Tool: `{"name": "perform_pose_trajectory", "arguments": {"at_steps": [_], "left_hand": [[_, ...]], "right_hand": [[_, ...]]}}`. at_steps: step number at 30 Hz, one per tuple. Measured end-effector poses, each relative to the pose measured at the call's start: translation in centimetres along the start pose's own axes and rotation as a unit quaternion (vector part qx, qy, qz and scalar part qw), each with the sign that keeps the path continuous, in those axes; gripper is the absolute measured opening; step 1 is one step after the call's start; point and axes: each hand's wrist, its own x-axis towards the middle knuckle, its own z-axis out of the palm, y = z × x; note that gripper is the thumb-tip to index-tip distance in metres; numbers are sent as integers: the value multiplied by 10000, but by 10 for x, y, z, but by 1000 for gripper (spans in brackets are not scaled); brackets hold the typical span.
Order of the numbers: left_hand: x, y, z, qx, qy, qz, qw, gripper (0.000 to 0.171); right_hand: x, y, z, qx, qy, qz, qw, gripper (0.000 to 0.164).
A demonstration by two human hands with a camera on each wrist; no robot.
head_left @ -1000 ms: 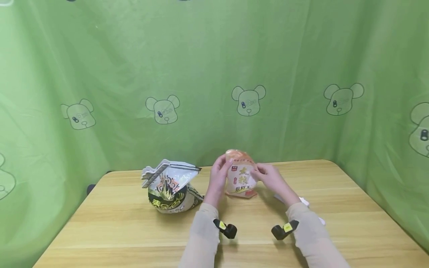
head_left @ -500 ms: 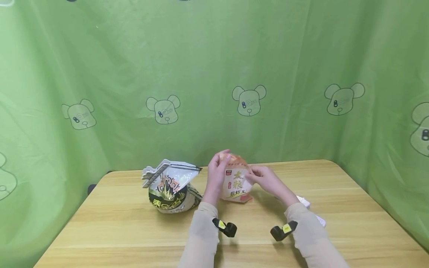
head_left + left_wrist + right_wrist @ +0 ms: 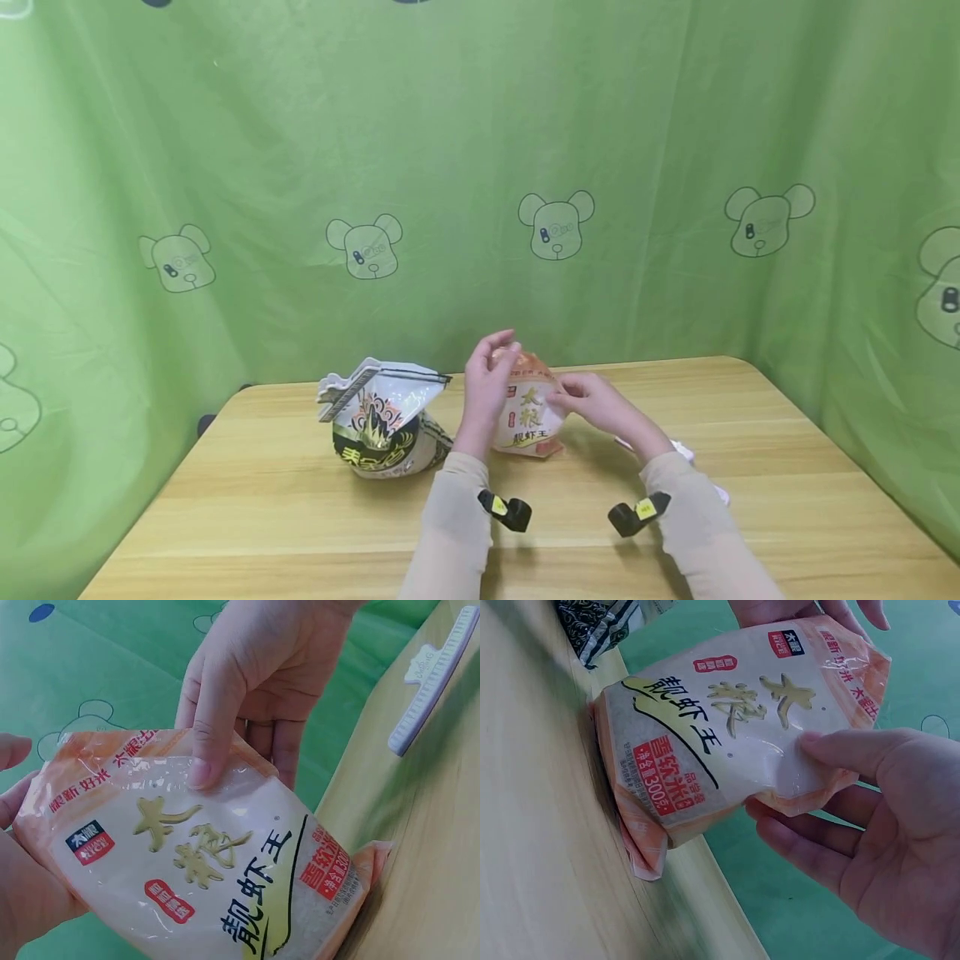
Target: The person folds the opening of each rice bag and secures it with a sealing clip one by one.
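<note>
A small orange-and-white plastic bag of rice (image 3: 528, 417) stands with its lower end at the table, printed front toward me. My right hand (image 3: 603, 404) pinches its right edge. In the right wrist view the thumb (image 3: 840, 750) presses the front while the other fingers curve behind. Along the bag's upper left edge lies my left hand (image 3: 487, 375). The left wrist view has that palm (image 3: 30, 900) beside the bag, one finger standing off it. Neither wrist view shows the left thumb on the bag's front.
To the left on the wooden table (image 3: 285, 517) stands a fuller black-and-white bag (image 3: 390, 429), its folded top held by a grey-white sealing clip (image 3: 348, 387). White sealing clips (image 3: 682, 452) lie near my right forearm. A green curtain (image 3: 465, 150) hangs behind.
The bag of rice has shifted slightly left and lower. Both hands moved left with it, and the left hand has slid to the bag's edge, its thumb no longer flat on the front.
</note>
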Motion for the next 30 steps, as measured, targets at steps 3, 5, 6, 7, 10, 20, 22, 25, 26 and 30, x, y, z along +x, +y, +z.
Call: {"name": "perform_pose_trajectory", "arguments": {"at_steps": [3,5,6,7,10,20,22,25,26,30], "left_hand": [[-1,1,1,109,34,60,9999,33],[-1,1,2,194,51,69,9998,34],[-2,1,3,258,62,81,9996,34],[-2,1,3,328,80,92,9994,34],[-2,-2,6,588,121,204,9980,35],[-2,-2,11,1194,273,471,9914,33],[-3,-2,11,1192,250,453,9915,34],[-3,-2,11,1208,219,443,9914,36],[-3,-2,11,1211,209,446,9914,36],[-3,-2,11,1187,204,496,9915,40]], "right_hand": [[-1,1,-2,234,-153,102,9996,25],[-1,4,-4,327,-277,114,9990,26],[-2,5,-5,371,-333,90,9987,28],[-2,6,-6,439,-363,99,9983,29],[-2,10,-9,638,-419,84,9970,36],[-1,9,-6,1082,-202,320,9934,48],[0,9,-5,1079,-222,238,9936,45],[1,9,-5,1091,-232,195,9936,44],[1,9,-5,1087,-232,189,9936,44],[1,9,-5,1029,-225,188,9943,45]]}}
